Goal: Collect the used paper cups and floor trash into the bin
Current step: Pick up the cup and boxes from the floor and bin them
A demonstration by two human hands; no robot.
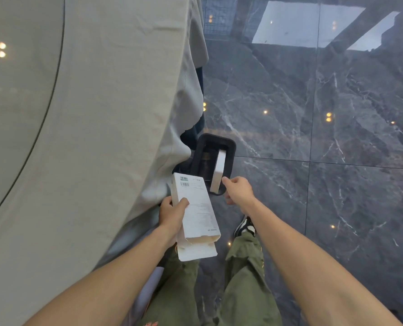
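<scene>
A black rectangular bin (231, 147) stands on the dark floor by the table's draped edge. A white flat box (218, 170) leans upright inside it, its lower end at the bin's near rim. My right hand (238, 192) hovers just right of that box, fingers loosely curled, holding nothing. My left hand (173, 214) grips a long white carton (197, 212) with a barcode on its far end and an open flap at its near end, held just short of the bin.
A round table with a grey cloth (89, 114) fills the left side, the cloth hanging to the floor. Glossy dark marble floor (313, 137) spreads to the right. My green trousers and one shoe (245, 228) are below the hands.
</scene>
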